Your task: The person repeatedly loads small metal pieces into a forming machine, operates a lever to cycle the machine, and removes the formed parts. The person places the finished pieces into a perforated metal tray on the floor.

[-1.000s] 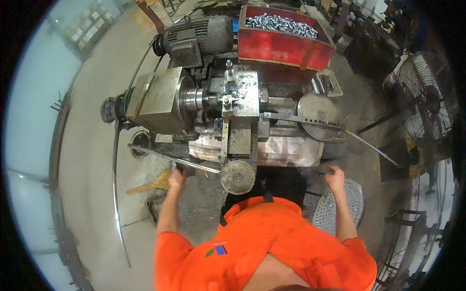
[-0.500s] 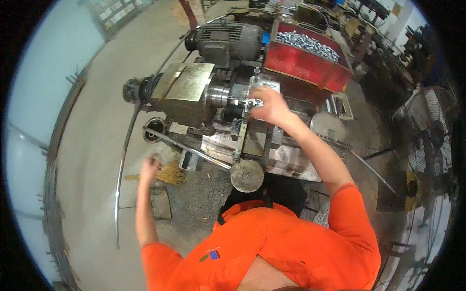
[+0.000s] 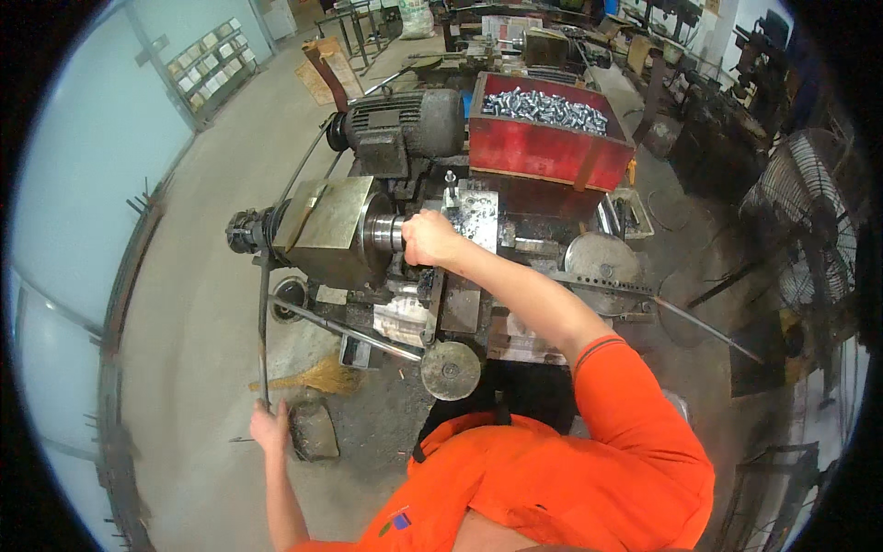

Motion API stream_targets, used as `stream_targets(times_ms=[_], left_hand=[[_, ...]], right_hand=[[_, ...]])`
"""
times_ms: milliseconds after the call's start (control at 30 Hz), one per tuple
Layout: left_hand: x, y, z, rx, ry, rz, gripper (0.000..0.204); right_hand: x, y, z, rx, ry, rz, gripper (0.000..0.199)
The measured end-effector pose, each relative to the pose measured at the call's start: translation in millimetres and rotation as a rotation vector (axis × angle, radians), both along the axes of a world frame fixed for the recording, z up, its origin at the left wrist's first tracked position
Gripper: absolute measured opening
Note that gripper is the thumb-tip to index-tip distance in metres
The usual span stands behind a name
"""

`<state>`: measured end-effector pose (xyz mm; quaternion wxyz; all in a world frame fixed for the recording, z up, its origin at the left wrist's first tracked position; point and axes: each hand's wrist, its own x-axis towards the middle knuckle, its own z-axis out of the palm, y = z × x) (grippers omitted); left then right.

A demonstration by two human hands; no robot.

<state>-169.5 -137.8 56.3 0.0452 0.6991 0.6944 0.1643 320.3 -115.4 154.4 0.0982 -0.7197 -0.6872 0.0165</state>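
Observation:
My left hand is wrapped round the lower end of a long metal lever. This bar comes down past the left end of a lathe-like machine's headstock. At the headstock's right side, my right hand is closed right at the shiny round chuck. The fingers hide whatever they hold there. Just right of that hand lies a metal slide block strewn with dark chips. A small upright bolt-like post stands at its far left corner. Below is a round disc near my lap.
Behind the machine a red box holds a heap of small shiny metal parts. An electric motor sits to its left. A straw broom lies on the floor at left. A caged fan stands at right.
My right hand has moved left from the slide block to the chuck. My left hand has come down onto the lever, whose lower end has swung right. The view has shifted too.

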Motion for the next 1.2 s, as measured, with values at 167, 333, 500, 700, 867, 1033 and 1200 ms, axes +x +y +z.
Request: stream_targets(times_ms=[167, 333, 500, 700, 867, 1033, 1200], left_hand=[[-25.8, 29.1, 24.1, -0.315, -0.118, -0.163, 0.031], [2.4, 104.3, -1.4, -0.652, -0.895, -0.177, 0.025], [-3.1, 119.5, -19.5, -0.332, -0.82, -0.196, 0.031], [-1.9, 105.6, -21.9, -0.544, -0.92, 0.002, 0.029], [23.1, 114.9, -17.8, -0.576, -0.909, -0.005, 0.029], [-34.7, 156.1, -29.8, -0.616, -0.665, -0.172, 0.045], [-70.4, 159.1, -50.9, -0.638, -0.653, -0.038, 0.056]], right_hand=[[66.4, -38.9, 80.2, 0.087, -0.093, -0.155, 0.032], [96.0, -99.3, 101.9, 0.671, -0.02, -0.148, 0.047], [44.3, -243.7, -42.6, 0.72, 0.454, -0.185, 0.043], [-18.7, -478.8, -211.1, 0.034, 0.522, -1.184, 0.047], [-7.9, -629.1, -264.1, -0.337, 0.228, -1.616, 0.033], [21.9, -648.5, -266.9, -0.58, 0.266, -1.343, 0.025], [30.7, -644.9, -290.8, -0.529, 0.007, -1.116, 0.022]])
